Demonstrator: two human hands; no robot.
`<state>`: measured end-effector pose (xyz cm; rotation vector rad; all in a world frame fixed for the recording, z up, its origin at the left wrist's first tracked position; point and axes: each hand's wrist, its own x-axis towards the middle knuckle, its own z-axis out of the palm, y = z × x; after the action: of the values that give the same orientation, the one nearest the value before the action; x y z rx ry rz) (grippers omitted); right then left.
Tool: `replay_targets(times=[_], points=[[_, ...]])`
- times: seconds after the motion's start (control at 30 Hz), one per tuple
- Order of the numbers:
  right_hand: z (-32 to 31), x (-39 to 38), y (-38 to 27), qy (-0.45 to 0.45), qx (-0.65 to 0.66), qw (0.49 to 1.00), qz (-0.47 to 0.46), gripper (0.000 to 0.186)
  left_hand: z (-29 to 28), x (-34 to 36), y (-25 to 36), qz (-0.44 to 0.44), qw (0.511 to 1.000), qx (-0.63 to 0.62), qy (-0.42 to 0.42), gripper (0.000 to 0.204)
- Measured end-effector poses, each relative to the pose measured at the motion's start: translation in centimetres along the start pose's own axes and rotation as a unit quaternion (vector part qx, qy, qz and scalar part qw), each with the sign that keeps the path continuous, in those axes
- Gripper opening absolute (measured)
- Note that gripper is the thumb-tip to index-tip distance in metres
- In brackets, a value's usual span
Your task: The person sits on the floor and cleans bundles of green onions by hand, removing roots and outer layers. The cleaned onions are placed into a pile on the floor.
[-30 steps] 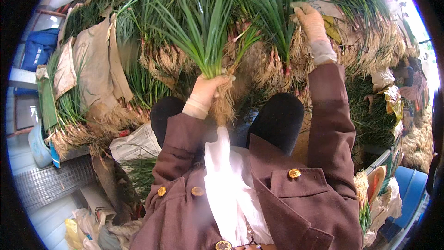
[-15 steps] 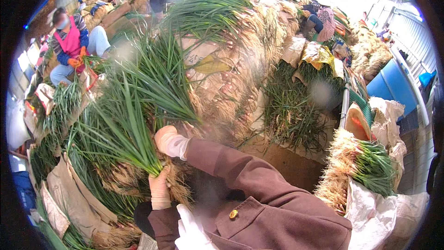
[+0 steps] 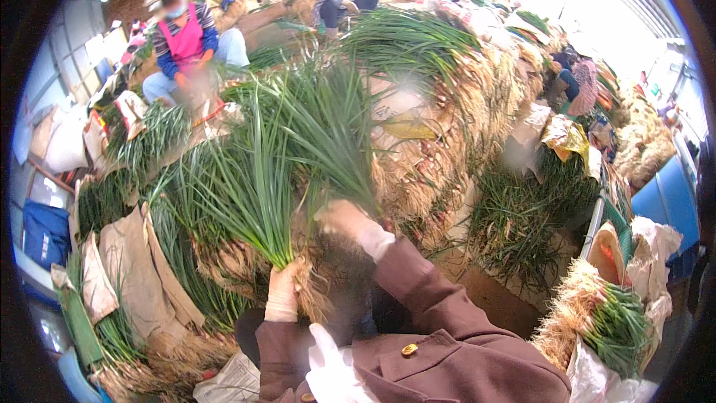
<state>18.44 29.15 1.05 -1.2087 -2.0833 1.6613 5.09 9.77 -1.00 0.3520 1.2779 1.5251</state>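
L hand [image 3: 283,285] clasping leafy green bunch [image 3: 273,213] at base, prob. firmest spot; likely light, bruising easily. R hand [image 3: 344,219] showing blurred, finger state unclear.

The left hand [image 3: 282,285] is curling in a closed grip, standing nearly upright over a straight, pale-covered left wrist [image 3: 281,313], with only a short stretch of brown left sleeve [image 3: 280,354] showing below. The right arm [image 3: 440,295] is slanting across the view — from the lower right, up and inward — and ending in a pale-cuffed right wrist [image 3: 375,242]. The right hand [image 3: 344,219] is sitting farther forward, to the right of the left one and apart from it, pointing leftward, its fingertips blurring too much to show whether they are closing.
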Motion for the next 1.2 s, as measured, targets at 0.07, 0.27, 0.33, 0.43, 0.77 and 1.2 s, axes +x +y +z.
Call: replay_targets(times=[0.07,0.27,0.33,0.43,0.77,1.2], points=[[1.9,-2.5,1.5,-0.155,0.208,0.966,0.001,0.041,0.9,0.4,0.7,0.009,1.0,-0.003,-0.002,0.016],[6.5,-2.9,4.7,-0.152,0.296,0.941,-0.057,0.031,1.3,0.2,1.5,0.012,1.0,0.01,0.004,0.018],[6.3,-1.2,5.9,0.056,-0.039,0.928,-0.365,0.028,0.6,0.9,1.2,-0.02,0.999,0.005,0.032,0.017],[4.4,-1.9,4.4,0.255,-0.217,0.893,-0.3,0.028,-0.6,-0.8,2.5,-0.075,0.995,-0.054,0.035,0.02],[4.6,-8.4,4.2,-0.13,-0.228,0.964,-0.05,0.056,-3.7,1.5,1.8,-0.064,0.993,-0.099,-0.005,0.017],[4.3,-0.8,4.6,-0.125,0.368,0.921,-0.028,0.028,-4.6,0.9,2.5,-0.035,0.999,0.032,-0.022,0.036]])
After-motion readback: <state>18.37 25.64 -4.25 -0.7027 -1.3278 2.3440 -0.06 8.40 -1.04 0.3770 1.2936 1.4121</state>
